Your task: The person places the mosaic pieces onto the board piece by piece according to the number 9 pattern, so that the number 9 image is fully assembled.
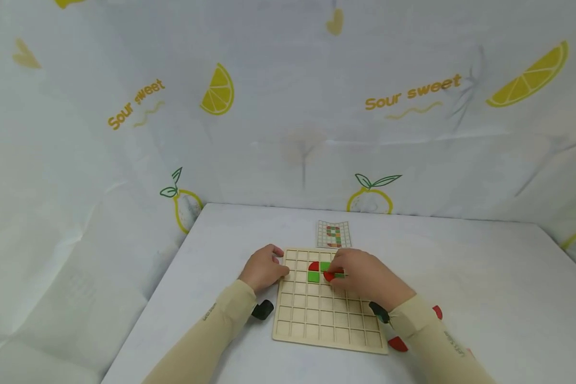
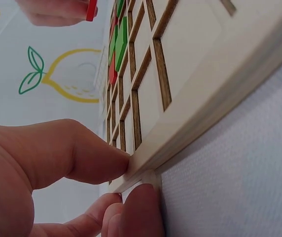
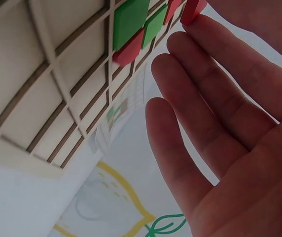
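White table (image 1: pixel 485 277) with wooden grid board (image 1: pixel 317 320), pattern card (image 1: pixel 334 234), red pieces (image 1: pixel 397 344).

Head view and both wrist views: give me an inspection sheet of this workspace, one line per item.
Surface: white table, textured cloth cover.
Job's things: wooden grid board lies flat; green and red pieces sit in its upper cells; a red piece is under the right fingers.
Clutter: pattern card beyond the board; loose red pieces by the right forearm.
Grippers: left hand pinches the board's left edge between thumb and fingers; right hand holds the red piece over the board, other fingers straight.
Cables: nothing seen; a dark wrist-worn device shows on each arm.
Surroundings: white lemon-print "Sour sweet" backdrop on all sides.
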Available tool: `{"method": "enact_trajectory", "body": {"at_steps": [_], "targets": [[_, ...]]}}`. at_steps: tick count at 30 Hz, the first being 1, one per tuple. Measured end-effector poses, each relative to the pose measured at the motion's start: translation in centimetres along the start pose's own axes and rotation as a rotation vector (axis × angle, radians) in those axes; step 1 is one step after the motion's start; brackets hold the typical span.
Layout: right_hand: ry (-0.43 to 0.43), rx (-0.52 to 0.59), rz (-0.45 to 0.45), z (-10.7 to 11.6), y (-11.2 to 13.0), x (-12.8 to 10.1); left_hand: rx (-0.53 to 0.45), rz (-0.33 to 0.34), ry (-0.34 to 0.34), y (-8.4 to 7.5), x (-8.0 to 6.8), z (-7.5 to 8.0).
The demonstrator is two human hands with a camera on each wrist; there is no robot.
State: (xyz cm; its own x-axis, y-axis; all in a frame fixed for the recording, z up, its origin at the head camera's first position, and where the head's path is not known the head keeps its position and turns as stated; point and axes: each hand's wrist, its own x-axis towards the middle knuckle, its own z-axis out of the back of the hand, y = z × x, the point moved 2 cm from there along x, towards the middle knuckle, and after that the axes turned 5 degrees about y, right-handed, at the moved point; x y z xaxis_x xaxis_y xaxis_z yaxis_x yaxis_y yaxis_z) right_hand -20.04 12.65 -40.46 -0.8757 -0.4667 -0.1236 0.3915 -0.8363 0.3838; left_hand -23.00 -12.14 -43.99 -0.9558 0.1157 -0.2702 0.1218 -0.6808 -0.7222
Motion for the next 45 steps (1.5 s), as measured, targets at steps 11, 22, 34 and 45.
{"method": "enact_trajectory", "body": {"at_steps": [11,22,34,45], "targets": [[0.006,0.003,0.0,-1.2,1.6,0.4,0.015,-0.02,-0.001,0.1,0.1,0.0],[-0.041,-0.117,0.121,-1.6,2.7,0.4,0.031,-0.008,-0.002,0.0,0.3,0.2],[-0.047,-0.136,0.116,-2.5,2.5,0.8,0.023,0.013,0.007,0.1,0.2,0.0],[-0.05,-0.138,0.085,-2.7,2.8,0.8,0.021,0.003,0.005,-0.1,0.2,0.1]]}}
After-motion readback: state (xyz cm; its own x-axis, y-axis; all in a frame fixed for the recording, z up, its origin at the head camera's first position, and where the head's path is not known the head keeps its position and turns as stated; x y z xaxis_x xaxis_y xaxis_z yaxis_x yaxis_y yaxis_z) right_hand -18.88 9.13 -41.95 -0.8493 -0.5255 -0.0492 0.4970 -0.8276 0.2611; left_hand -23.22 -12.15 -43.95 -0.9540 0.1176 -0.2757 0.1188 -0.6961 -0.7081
